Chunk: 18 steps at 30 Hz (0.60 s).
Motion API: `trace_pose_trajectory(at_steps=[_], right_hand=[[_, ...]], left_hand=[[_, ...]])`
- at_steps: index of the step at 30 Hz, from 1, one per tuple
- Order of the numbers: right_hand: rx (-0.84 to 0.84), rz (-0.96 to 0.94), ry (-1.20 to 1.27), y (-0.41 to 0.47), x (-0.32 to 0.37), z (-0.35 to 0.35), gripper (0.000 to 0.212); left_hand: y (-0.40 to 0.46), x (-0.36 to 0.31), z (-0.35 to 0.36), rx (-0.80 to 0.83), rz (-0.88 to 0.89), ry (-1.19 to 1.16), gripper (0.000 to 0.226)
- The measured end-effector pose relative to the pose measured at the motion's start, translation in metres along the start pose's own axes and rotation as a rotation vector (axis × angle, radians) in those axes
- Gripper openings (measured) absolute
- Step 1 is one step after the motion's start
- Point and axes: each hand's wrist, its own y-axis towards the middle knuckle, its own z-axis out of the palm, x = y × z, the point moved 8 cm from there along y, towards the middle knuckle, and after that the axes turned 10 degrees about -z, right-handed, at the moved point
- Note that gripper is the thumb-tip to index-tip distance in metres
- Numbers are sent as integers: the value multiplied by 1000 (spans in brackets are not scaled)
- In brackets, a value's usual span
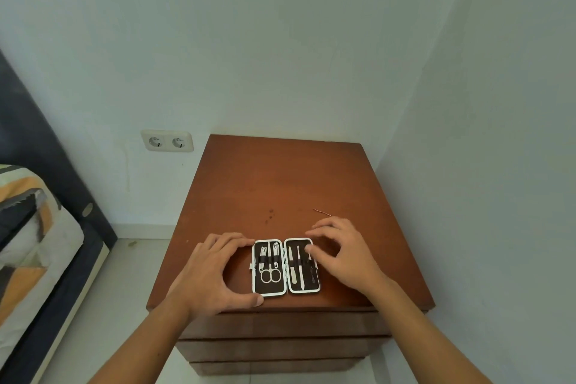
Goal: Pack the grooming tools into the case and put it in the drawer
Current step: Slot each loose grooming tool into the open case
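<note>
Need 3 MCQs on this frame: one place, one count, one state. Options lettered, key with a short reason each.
1. Where does the case lie?
A. on the bed
B. on the top of the wooden nightstand, near its front edge
C. in an open drawer

2. How many sockets does the wall outlet have?
A. one
B. two
C. four

3. What state is the case in?
A. open flat
B. shut
C. standing on edge

Key: 1 B, it rests on the wooden top between the left hand and right hand. 2 B, two round sockets sit side by side. 3 A, both halves lie flat, tools under straps showing.
</note>
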Motion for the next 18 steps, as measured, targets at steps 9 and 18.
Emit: trace_pose_trajectory(at_steps=[9, 18], right_hand=[[-185, 305, -31, 21, -72, -24, 18], [-119, 334, -88, 33, -72, -13, 7]], left_hand=[[0, -1, -1, 2, 4, -5, 104], [1, -1, -1, 3, 2, -9, 104]])
